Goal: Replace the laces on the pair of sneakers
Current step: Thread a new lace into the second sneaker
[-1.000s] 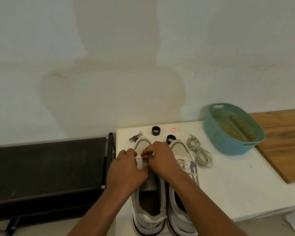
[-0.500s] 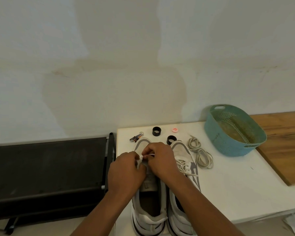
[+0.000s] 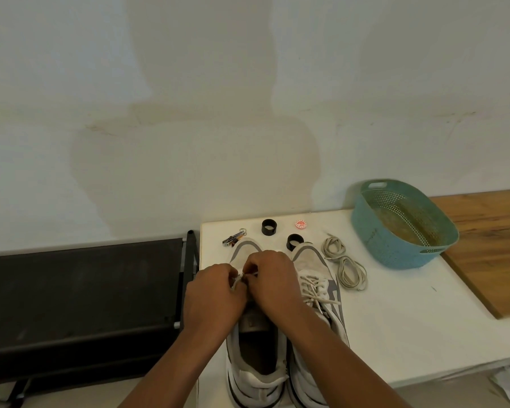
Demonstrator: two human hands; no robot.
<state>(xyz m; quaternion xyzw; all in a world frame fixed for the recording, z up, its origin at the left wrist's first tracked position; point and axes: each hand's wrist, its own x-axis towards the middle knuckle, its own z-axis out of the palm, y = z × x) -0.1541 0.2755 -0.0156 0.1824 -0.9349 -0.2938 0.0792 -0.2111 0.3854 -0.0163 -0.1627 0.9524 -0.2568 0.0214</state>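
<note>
Lower centre: left hand [image 3: 215, 293], right hand [image 3: 270, 278] pinch lace [image 3: 242, 277] | left sneaker [image 3: 255, 334] | feed tip straight, tension even

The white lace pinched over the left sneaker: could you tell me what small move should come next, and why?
Probably draw the white lace on through the eyelet. Both the left hand and right hand pinch it at the toe end of the grey-and-white left sneaker, whose tongue below lies bare, unlike the laced right sneaker.
</note>
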